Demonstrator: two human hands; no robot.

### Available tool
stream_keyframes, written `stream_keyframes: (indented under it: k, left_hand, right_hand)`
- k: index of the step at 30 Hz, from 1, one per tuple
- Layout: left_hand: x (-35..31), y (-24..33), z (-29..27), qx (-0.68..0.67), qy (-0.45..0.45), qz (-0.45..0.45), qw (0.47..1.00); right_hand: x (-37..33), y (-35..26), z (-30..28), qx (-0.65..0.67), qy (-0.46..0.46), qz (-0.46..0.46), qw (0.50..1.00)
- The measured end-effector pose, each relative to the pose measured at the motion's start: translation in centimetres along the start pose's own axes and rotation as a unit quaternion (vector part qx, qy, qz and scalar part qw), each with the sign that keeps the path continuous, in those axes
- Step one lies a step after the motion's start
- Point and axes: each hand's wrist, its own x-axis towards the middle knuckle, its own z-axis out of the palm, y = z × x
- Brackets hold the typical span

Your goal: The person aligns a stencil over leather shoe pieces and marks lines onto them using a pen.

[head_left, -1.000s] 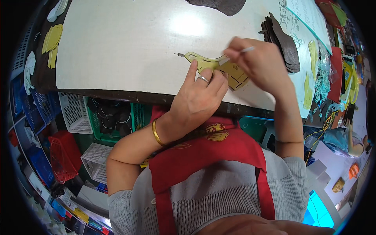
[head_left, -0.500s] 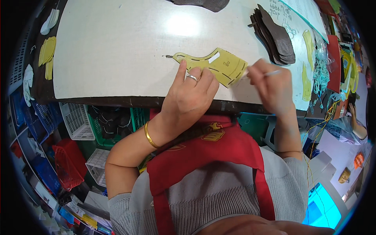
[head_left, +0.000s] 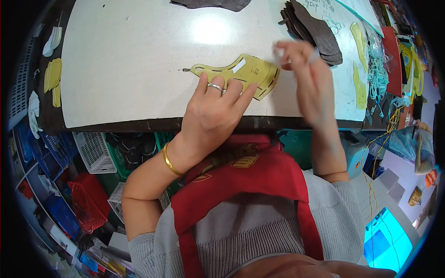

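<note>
A yellow flat pattern template point(head_left: 257, 74), with dark dashes along its edges and a white patch, lies on the white tabletop near its front edge. My left hand point(head_left: 218, 104), with a ring and a gold bangle, presses it down with spread fingers. At the template's narrow left tip there is a dark mark. My right hand point(head_left: 308, 76) is raised just past the template's right end, not touching it. Its fingers are pinched and smeared by motion; a thin, pale pen-like stick point(head_left: 314, 56) shows at them.
A stack of dark brown cut pieces point(head_left: 320, 37) lies at the far right, another dark piece point(head_left: 213, 3) at the far edge. Yellow templates point(head_left: 359, 85) and turquoise cord point(head_left: 378, 76) line the right side. More yellow pieces point(head_left: 53, 76) lie left. Crates point(head_left: 95, 153) stand below the table.
My right hand has lifted from the template's right end and moved up and away. The left hand stays on the template, its fingers spread a little wider. The whole view has shifted slightly.
</note>
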Motion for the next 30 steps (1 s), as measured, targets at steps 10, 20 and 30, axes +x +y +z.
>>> stream_keyframes:
  k: [10, 20, 30]
  left_hand:
    - [3.5, -4.2, 1.5, -0.056, 0.114, 0.108, 0.986]
    - [0.9, -1.7, 0.3, -0.065, -0.066, -0.039, 0.995]
    - [-2.3, 1.4, 0.1, -0.122, 0.007, -0.108, 0.987]
  right_hand:
    - [1.3, 2.5, -3.9, -0.074, -0.115, -0.03, 0.99]
    - [1.7, 3.2, -7.7, -0.053, 0.119, 0.018, 0.991]
    - [1.5, 2.9, 0.2, -0.081, -0.177, 0.072, 0.978]
